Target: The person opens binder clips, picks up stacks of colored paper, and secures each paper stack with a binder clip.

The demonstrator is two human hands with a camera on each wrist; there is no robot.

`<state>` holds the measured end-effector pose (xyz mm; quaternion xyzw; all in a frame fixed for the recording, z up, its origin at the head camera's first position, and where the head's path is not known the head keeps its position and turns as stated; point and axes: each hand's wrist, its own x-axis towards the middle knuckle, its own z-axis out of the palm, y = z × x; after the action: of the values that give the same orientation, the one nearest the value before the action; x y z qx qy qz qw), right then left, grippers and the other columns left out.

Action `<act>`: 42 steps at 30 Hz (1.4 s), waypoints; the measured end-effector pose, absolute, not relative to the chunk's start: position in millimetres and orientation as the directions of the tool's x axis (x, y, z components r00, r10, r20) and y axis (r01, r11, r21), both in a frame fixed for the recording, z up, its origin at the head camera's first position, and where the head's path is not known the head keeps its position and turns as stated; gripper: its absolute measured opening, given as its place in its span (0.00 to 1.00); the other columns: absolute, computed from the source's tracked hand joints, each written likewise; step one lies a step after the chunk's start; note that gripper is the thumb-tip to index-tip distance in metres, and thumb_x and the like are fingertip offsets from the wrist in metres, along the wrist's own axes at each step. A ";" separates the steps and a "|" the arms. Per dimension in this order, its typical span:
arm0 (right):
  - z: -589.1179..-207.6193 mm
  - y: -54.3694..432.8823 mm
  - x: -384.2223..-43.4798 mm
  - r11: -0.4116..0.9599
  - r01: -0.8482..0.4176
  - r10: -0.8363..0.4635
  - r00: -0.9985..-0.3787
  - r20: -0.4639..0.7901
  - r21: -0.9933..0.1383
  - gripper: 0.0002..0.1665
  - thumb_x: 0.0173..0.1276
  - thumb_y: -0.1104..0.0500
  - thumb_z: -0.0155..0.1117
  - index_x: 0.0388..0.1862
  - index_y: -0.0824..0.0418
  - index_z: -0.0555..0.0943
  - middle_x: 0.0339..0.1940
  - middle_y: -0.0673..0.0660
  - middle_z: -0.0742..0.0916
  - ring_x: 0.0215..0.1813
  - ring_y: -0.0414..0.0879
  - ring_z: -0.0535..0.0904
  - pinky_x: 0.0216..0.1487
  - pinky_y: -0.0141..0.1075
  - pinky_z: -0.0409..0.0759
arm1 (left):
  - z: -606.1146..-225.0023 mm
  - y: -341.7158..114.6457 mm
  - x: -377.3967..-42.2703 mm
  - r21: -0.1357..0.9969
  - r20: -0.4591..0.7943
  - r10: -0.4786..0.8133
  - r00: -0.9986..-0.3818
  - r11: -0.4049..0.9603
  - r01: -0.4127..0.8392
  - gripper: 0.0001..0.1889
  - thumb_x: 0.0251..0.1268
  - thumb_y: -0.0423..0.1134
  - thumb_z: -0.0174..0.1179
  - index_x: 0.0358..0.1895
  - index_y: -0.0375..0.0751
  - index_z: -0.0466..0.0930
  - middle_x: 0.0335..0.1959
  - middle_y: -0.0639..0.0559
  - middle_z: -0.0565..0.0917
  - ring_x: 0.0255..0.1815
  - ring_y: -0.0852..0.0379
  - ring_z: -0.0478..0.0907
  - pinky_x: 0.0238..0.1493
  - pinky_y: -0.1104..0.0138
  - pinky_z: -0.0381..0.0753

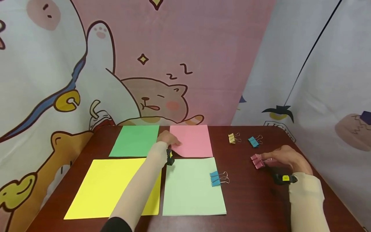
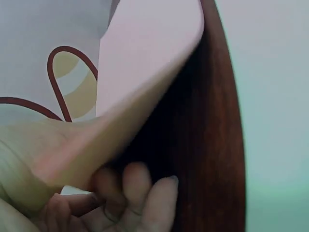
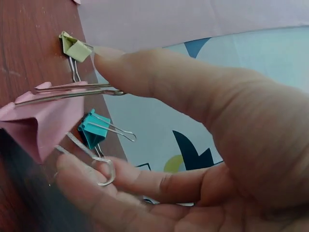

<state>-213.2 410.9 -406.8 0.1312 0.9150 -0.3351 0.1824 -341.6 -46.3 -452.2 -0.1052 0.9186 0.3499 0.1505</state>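
Observation:
My left hand [image 1: 168, 138] pinches the left edge of a stack of pink paper [image 1: 192, 140]. In the left wrist view, the pink paper [image 2: 149, 53] bends up off the table, thumb above and curled fingers below. At the right, my right hand [image 1: 290, 157] holds a pink binder clip [image 1: 257, 161] by its wire handles. The right wrist view has the thumb beside one handle of the pink clip [image 3: 53, 116] and the fingers around the other. Beyond that hand lie a small blue binder clip [image 1: 255, 141] and a yellow one [image 1: 232, 138].
Green paper [image 1: 134, 140] lies at the back left, yellow paper [image 1: 116, 183] at the front left. A pale green stack [image 1: 191, 190] has a blue binder clip [image 1: 215, 178] on its right edge. All rest on a dark wooden table [image 1: 246, 199] before a cartoon-printed cloth [image 1: 226, 58].

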 end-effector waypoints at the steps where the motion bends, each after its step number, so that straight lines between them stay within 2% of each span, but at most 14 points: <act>1: -407.2 411.0 -213.5 0.741 0.349 0.108 -0.905 -0.412 -0.573 0.52 0.59 0.28 0.71 0.64 0.70 0.80 0.63 0.73 0.81 0.63 0.68 0.73 0.51 0.55 0.81 | -451.7 -46.0 -339.7 0.616 -0.338 -0.092 -0.937 0.731 -0.294 0.31 0.55 0.50 0.77 0.56 0.33 0.81 0.47 0.40 0.86 0.44 0.46 0.82 0.45 0.57 0.85; 3: -407.3 410.9 -214.3 0.742 0.332 0.098 -0.913 -0.396 -0.582 0.52 0.61 0.29 0.69 0.66 0.70 0.77 0.65 0.74 0.79 0.65 0.70 0.72 0.55 0.60 0.79 | -450.7 -45.0 -335.7 0.624 -0.306 -0.099 -0.947 0.731 -0.277 0.36 0.55 0.51 0.77 0.62 0.32 0.77 0.59 0.39 0.83 0.55 0.42 0.80 0.58 0.51 0.83; 4: -407.4 410.8 -215.0 0.741 0.326 0.095 -0.916 -0.390 -0.586 0.53 0.62 0.29 0.69 0.68 0.71 0.75 0.67 0.76 0.77 0.66 0.71 0.70 0.57 0.63 0.78 | -450.7 -44.3 -334.6 0.628 -0.291 -0.099 -0.952 0.730 -0.268 0.37 0.55 0.50 0.77 0.64 0.33 0.76 0.62 0.39 0.81 0.58 0.41 0.79 0.62 0.49 0.81; 8: -407.3 409.2 -217.4 0.723 0.322 0.113 -0.928 -0.356 -0.610 0.54 0.63 0.30 0.69 0.68 0.73 0.75 0.66 0.74 0.79 0.67 0.69 0.72 0.61 0.65 0.75 | -453.5 -39.9 -336.0 0.644 -0.245 -0.101 -0.964 0.727 -0.239 0.30 0.54 0.47 0.78 0.57 0.35 0.81 0.54 0.41 0.86 0.48 0.44 0.82 0.49 0.53 0.85; 11: -407.5 408.0 -219.8 0.683 0.331 0.126 -0.932 -0.341 -0.651 0.55 0.64 0.30 0.69 0.69 0.75 0.73 0.59 0.68 0.87 0.64 0.64 0.81 0.67 0.68 0.71 | -455.4 -36.2 -336.3 0.653 -0.217 -0.095 -0.971 0.726 -0.217 0.26 0.54 0.45 0.78 0.53 0.34 0.82 0.48 0.41 0.87 0.41 0.46 0.82 0.40 0.56 0.84; 15: -408.8 403.9 -224.2 0.636 0.332 0.151 -0.939 -0.310 -0.696 0.58 0.65 0.28 0.66 0.71 0.75 0.69 0.50 0.61 0.91 0.53 0.52 0.90 0.70 0.68 0.68 | -456.2 -34.9 -334.2 0.697 -0.182 -0.082 -0.980 0.692 -0.188 0.25 0.55 0.40 0.77 0.54 0.32 0.82 0.49 0.39 0.87 0.43 0.45 0.83 0.43 0.54 0.85; 19: -409.2 397.2 -226.7 0.649 0.281 0.174 -0.959 -0.221 -0.707 0.57 0.64 0.25 0.63 0.72 0.70 0.71 0.52 0.62 0.91 0.52 0.53 0.90 0.66 0.64 0.74 | -458.1 -37.4 -334.7 0.769 -0.157 -0.043 -0.987 0.622 -0.150 0.30 0.58 0.36 0.74 0.65 0.34 0.78 0.60 0.38 0.84 0.56 0.40 0.82 0.58 0.49 0.83; 22: -408.6 391.6 -227.8 0.673 0.237 0.178 -0.971 -0.157 -0.701 0.56 0.64 0.23 0.62 0.72 0.66 0.73 0.53 0.65 0.90 0.57 0.59 0.87 0.61 0.64 0.75 | -460.3 -41.1 -337.5 0.804 -0.167 -0.009 -0.986 0.578 -0.142 0.37 0.61 0.35 0.71 0.74 0.36 0.69 0.70 0.38 0.77 0.69 0.39 0.76 0.69 0.47 0.76; 24: -407.9 387.5 -228.5 0.689 0.223 0.186 -0.974 -0.129 -0.690 0.56 0.62 0.21 0.61 0.72 0.63 0.73 0.54 0.66 0.90 0.59 0.62 0.85 0.59 0.64 0.75 | -461.2 -43.7 -339.0 0.818 -0.172 -0.005 -0.985 0.556 -0.146 0.40 0.62 0.36 0.71 0.77 0.37 0.64 0.74 0.38 0.73 0.73 0.39 0.72 0.73 0.46 0.72; 30: -409.0 377.7 -230.0 0.652 0.222 0.229 -0.969 -0.090 -0.725 0.53 0.61 0.21 0.61 0.70 0.59 0.76 0.57 0.68 0.87 0.60 0.63 0.82 0.57 0.61 0.76 | -463.4 -53.4 -341.3 0.848 -0.149 -0.011 -0.989 0.513 -0.134 0.33 0.62 0.37 0.71 0.71 0.38 0.72 0.66 0.39 0.80 0.66 0.41 0.77 0.71 0.46 0.73; 33: -410.3 374.0 -229.7 0.635 0.225 0.258 -0.963 -0.071 -0.739 0.52 0.60 0.20 0.61 0.67 0.57 0.78 0.57 0.68 0.86 0.57 0.60 0.82 0.56 0.60 0.76 | -464.8 -58.9 -341.1 0.876 -0.152 -0.006 -0.988 0.463 -0.137 0.32 0.63 0.38 0.70 0.71 0.39 0.73 0.66 0.40 0.80 0.64 0.42 0.78 0.70 0.47 0.74; 39: -412.2 366.0 -230.2 0.597 0.208 0.324 -0.946 -0.005 -0.774 0.47 0.60 0.20 0.61 0.61 0.55 0.82 0.48 0.59 0.89 0.42 0.44 0.85 0.47 0.42 0.75 | -467.2 -68.8 -337.1 0.927 -0.154 0.002 -0.988 0.346 -0.144 0.34 0.64 0.37 0.68 0.74 0.43 0.70 0.70 0.41 0.77 0.62 0.43 0.76 0.70 0.48 0.74; 42: -413.2 362.8 -230.8 0.551 0.213 0.357 -0.934 -0.004 -0.807 0.47 0.59 0.20 0.61 0.60 0.55 0.83 0.43 0.54 0.90 0.37 0.38 0.85 0.47 0.39 0.77 | -468.1 -72.9 -334.1 0.938 -0.163 0.002 -0.987 0.311 -0.155 0.36 0.66 0.37 0.68 0.77 0.45 0.67 0.71 0.41 0.75 0.62 0.44 0.75 0.70 0.48 0.73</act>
<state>-230.8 362.8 -413.2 0.1626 0.8768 -0.4453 -0.0804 -334.1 -72.9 -468.1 -0.0474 0.8069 0.5850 0.0669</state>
